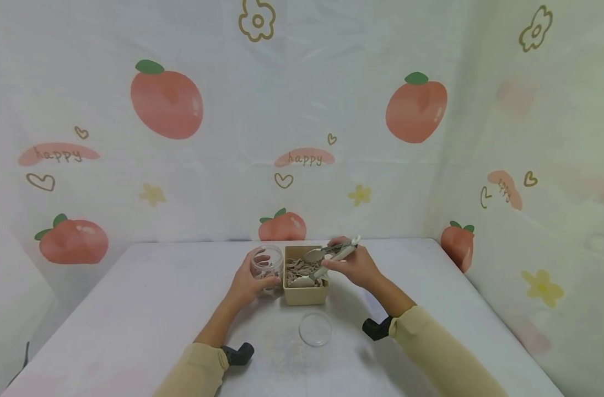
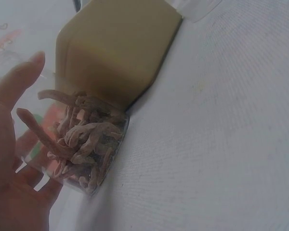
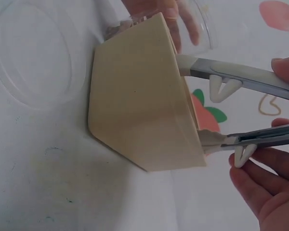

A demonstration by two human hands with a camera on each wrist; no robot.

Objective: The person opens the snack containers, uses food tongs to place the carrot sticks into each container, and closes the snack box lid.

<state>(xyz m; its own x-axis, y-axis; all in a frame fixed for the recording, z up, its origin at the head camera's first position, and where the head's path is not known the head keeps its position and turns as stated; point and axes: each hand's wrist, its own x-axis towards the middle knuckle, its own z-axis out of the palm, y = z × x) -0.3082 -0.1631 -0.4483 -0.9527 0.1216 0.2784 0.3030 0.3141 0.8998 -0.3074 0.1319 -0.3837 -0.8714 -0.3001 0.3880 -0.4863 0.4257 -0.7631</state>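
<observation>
left of the beige box (image 1: 305, 296), the left hand (image 1: 247, 284) wraps a part-filled jar (image 1: 268, 267); over the box, the right hand (image 1: 355, 267) holds spread tongs (image 1: 339, 254); pieces (image 1: 301, 269) remain inside; lid (image 1: 316, 330) off, in front.

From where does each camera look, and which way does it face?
Head: worn on the head, looks forward and down at the tan box; the left hand, right hand and sleeves show.
Left wrist: on that wrist, looks at the clear jar; only the left hand shows.
Right wrist: on that wrist, looks at the box and tongs; the right hand and part of the left show.
Head and right wrist views share the lid and tongs.
</observation>
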